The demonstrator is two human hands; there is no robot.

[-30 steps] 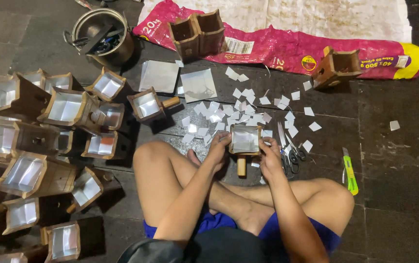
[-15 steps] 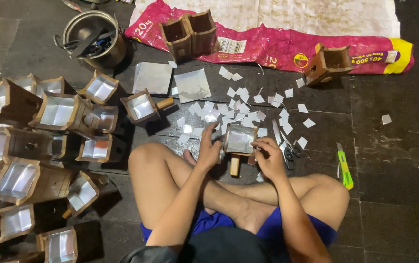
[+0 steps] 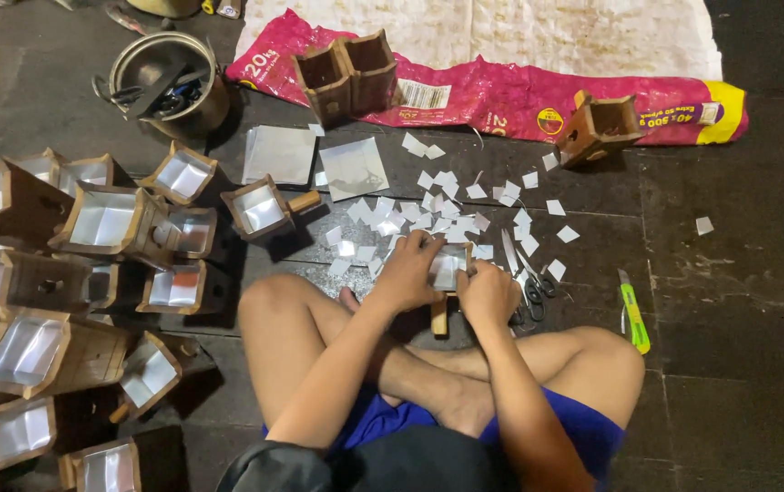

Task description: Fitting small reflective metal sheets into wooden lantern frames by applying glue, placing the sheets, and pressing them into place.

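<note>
- Two hands on one small wooden box (image 3: 448, 270): my left hand (image 3: 407, 271) clamped on its left side, my right hand (image 3: 486, 290) closed over its right edge, fingers pressing the shiny lining inside.
- The box sits on the floor (image 3: 738, 301) just ahead of my crossed legs, its wooden handle (image 3: 439, 316) pointing back under my grip.
- Scissors (image 3: 527, 278) lie touching the right of my right hand; foil squares (image 3: 428, 205) scatter just beyond.
- Risk, as I judge it: pressing unevenly could crease or tear the lining, or shift it crooked.
- A slipping wrist could hit the blades.
</note>
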